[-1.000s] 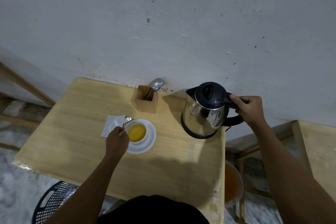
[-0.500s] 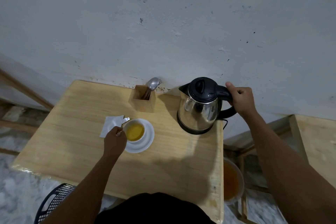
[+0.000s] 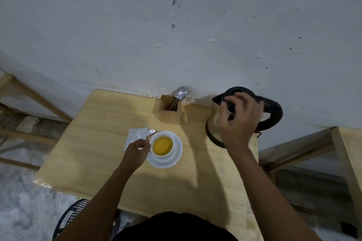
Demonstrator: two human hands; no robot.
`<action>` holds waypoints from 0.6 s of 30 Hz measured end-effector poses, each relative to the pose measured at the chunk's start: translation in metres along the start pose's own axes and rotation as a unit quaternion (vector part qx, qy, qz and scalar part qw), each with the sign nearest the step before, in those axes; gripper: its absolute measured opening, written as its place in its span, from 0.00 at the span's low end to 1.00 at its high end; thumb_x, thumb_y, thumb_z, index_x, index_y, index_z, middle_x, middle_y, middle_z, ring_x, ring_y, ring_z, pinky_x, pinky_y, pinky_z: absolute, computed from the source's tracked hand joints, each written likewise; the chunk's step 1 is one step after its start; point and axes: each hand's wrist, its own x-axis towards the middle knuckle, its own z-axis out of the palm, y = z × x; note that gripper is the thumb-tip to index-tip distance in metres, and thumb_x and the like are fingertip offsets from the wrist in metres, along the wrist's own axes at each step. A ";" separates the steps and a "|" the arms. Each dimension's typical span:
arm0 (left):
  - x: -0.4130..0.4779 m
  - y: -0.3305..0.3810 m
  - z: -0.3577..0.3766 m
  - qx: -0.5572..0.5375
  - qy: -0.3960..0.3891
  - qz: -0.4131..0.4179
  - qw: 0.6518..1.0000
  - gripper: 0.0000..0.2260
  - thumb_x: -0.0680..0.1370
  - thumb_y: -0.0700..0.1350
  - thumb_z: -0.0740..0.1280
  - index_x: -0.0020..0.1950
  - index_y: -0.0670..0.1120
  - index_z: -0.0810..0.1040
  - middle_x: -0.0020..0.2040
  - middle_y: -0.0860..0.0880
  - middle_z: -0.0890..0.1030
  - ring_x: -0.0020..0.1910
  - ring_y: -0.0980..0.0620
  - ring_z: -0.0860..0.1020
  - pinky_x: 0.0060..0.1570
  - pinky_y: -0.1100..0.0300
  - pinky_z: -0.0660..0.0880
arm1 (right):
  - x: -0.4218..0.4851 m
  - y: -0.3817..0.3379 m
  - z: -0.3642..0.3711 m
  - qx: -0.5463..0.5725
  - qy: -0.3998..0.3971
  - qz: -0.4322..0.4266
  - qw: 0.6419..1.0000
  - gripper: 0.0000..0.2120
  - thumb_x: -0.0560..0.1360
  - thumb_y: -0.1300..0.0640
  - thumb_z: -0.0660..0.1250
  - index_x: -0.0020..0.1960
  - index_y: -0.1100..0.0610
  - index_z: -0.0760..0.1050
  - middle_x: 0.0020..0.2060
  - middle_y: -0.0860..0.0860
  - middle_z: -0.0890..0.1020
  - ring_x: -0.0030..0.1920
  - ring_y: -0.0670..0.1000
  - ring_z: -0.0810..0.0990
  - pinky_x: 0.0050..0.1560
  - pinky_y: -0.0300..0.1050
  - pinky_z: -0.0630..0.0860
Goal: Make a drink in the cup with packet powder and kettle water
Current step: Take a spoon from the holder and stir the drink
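Your right hand (image 3: 238, 121), blurred, hides most of the kettle (image 3: 273, 112) body; your left hand (image 3: 135, 151) covers the cup (image 3: 162, 146) handle.

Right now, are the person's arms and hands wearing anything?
No. Both forearms are bare, with no sleeves showing. The left hand and right hand have no gloves, and no rings or watch can be seen. A dark garment shows at the bottom edge.

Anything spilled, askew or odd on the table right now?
No spill shows. The cup sits upright on its saucer, holding yellow liquid. The kettle stands close to the table's right edge, which looks a bit precarious. The opened white packet lies loose beside the saucer. The right hand is blurred over the kettle.
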 end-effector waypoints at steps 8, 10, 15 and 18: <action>0.016 0.005 -0.021 -0.019 -0.089 0.004 0.996 0.04 0.77 0.41 0.68 0.43 0.46 0.80 0.40 0.49 0.81 0.34 0.52 0.79 0.27 0.71 0.72 | -0.029 -0.040 0.101 0.106 -0.362 0.254 0.891 0.10 0.75 0.47 0.67 0.40 0.50 0.81 0.38 0.45 0.83 0.40 0.46 0.80 0.42 0.45 0.78; 0.021 0.005 -0.024 -0.021 -0.110 0.004 0.994 0.02 0.76 0.41 0.69 0.45 0.45 0.81 0.42 0.49 0.81 0.36 0.53 0.79 0.27 0.71 0.72 | -0.029 -0.034 0.127 0.097 -0.354 0.342 0.865 0.10 0.73 0.46 0.67 0.41 0.51 0.81 0.37 0.46 0.83 0.42 0.49 0.82 0.44 0.49 0.80; 0.030 -0.001 -0.032 0.003 -0.155 0.038 0.987 0.05 0.76 0.43 0.68 0.45 0.44 0.82 0.42 0.49 0.81 0.36 0.55 0.78 0.29 0.72 0.72 | -0.029 -0.030 0.172 0.061 -0.333 0.422 0.841 0.19 0.68 0.38 0.71 0.52 0.49 0.78 0.45 0.47 0.83 0.46 0.50 0.81 0.49 0.51 0.80; 0.037 -0.003 -0.037 0.003 -0.189 0.053 0.981 0.06 0.77 0.44 0.67 0.45 0.44 0.82 0.42 0.50 0.81 0.35 0.57 0.78 0.31 0.71 0.72 | -0.028 -0.033 0.183 0.032 -0.293 0.420 0.858 0.17 0.70 0.41 0.72 0.52 0.50 0.79 0.44 0.46 0.83 0.44 0.50 0.80 0.46 0.48 0.79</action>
